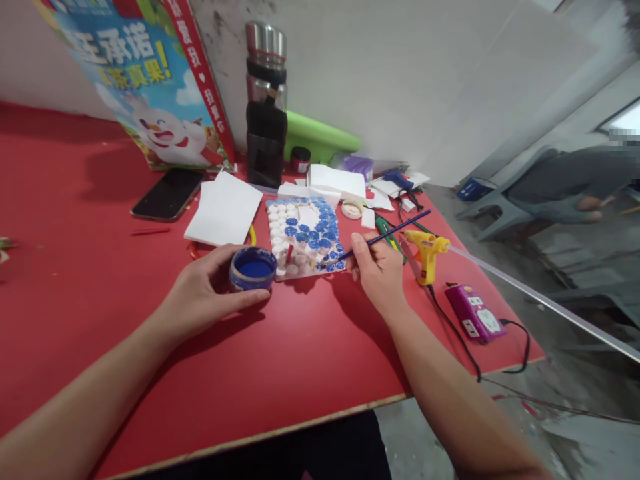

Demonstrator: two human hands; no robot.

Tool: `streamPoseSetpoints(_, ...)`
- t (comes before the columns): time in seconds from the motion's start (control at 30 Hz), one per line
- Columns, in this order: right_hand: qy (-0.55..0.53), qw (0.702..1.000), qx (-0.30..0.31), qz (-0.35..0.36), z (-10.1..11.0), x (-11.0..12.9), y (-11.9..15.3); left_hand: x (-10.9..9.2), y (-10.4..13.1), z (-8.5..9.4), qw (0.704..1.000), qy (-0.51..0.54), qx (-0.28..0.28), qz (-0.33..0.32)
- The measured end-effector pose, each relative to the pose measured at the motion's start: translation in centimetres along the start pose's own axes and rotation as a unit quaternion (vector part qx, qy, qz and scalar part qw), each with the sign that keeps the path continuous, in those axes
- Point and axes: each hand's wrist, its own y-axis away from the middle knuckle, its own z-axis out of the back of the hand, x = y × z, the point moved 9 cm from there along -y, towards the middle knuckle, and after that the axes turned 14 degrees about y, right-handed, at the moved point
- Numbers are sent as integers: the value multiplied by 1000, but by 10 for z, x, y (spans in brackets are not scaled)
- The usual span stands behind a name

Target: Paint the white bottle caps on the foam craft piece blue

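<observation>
My left hand point(213, 283) is closed around a small open jar of blue paint point(254, 270), just above the red table. In my right hand point(376, 270) a thin paintbrush point(395, 231) is pinched, its bristles down at the lower right part of a board of small round pieces point(280, 230). Many of those pieces are painted blue, mostly on the right and along the top. The ones on the left and lower left are white. A short red stick point(289, 253) stands among the pieces near the lower left.
A yellow glue gun point(427, 252) with a long stick and a purple power socket point(476, 313) lie at the right. Behind are a phone point(167, 194), white sheets point(223, 208), a tall bottle point(267, 107) and a green utility knife point(390, 237). A person sits far right.
</observation>
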Motion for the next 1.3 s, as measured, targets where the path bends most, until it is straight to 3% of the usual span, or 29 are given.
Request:
streamPoseSetpoints(0.57, -53, 998, 24, -19, -1, -9, 0, -2, 1, 0, 1000, -5, 0, 1)
streamPoseSetpoints(1.3, 14, 998, 18, 53, 0, 4, 3, -1, 0, -2, 1000, -3, 8, 8)
